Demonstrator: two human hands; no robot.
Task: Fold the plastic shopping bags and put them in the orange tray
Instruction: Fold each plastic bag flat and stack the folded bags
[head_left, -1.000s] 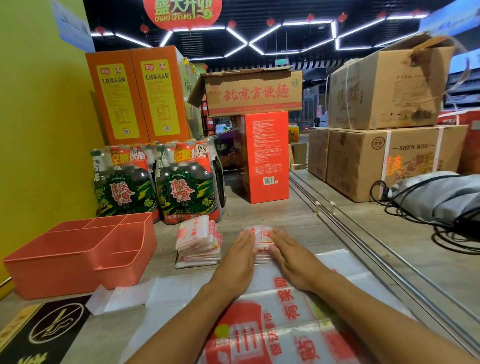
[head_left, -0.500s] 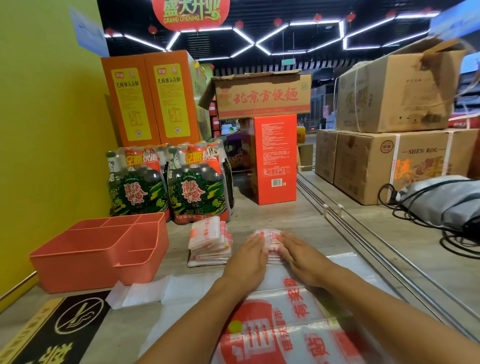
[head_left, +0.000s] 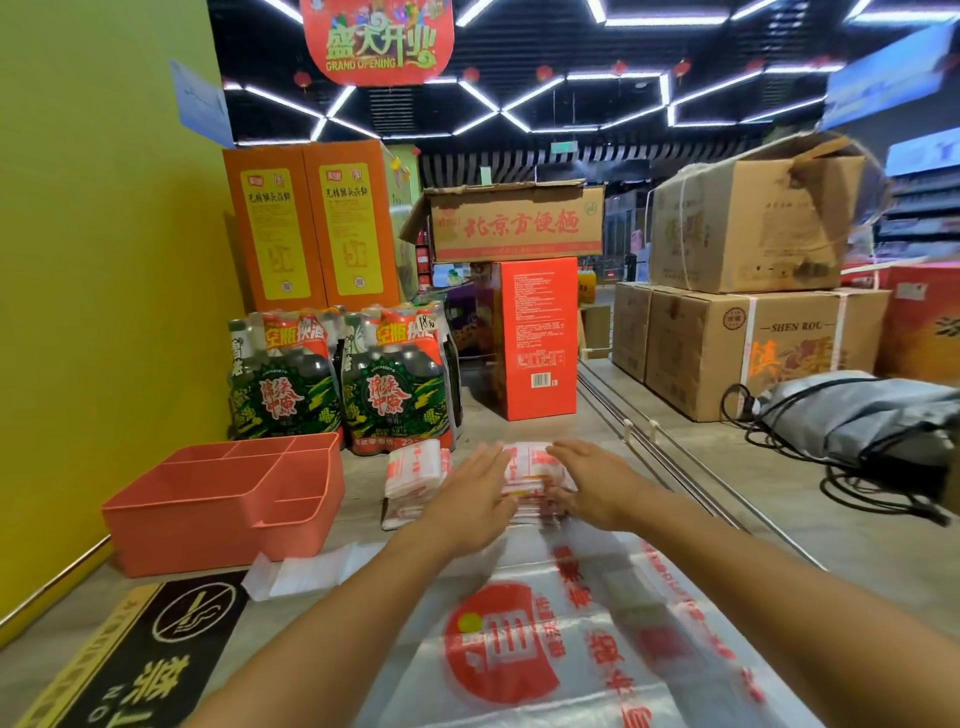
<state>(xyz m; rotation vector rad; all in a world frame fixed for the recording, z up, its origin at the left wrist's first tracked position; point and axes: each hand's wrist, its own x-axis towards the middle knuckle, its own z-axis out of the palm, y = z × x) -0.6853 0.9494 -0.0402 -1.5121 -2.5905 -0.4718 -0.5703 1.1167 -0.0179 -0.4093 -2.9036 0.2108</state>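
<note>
Both arms stretched forward over the beige tabletop (head_left: 701, 525). Left hand (head_left: 470, 499) flat, fingers straight, resting against the left side of a small folded white plastic shopping bag with red print (head_left: 530, 470). Right hand (head_left: 597, 486) against the right side of same bag, fingers extended and only slightly bent, pressing rather than gripping. Folded bag thus flanked between the two hands, near mid-tabletop. Exact contact of right fingertips blurred; cannot tell more.

Beneath the forearms, toward the near edge: large flat translucent plastic shopping bag with red circular logo and red characters (head_left: 545, 639), spread out unfolded. Just left of left hand: stack of already folded white-and-red bags (head_left: 413, 475), on the tabletop, outside the tray. Orange plastic tray with divided compartments (head_left: 171, 525) near the left edge, beside the yellow wall (head_left: 104, 260); no bags visible inside. Flat strip of clear plastic (head_left: 311, 569) just in front of tray.

Far side: two shrink-wrapped packs of green bottles (head_left: 337, 384), tall red carton (head_left: 540, 338), brown cardboard boxes (head_left: 727, 343) toward the right.
</note>
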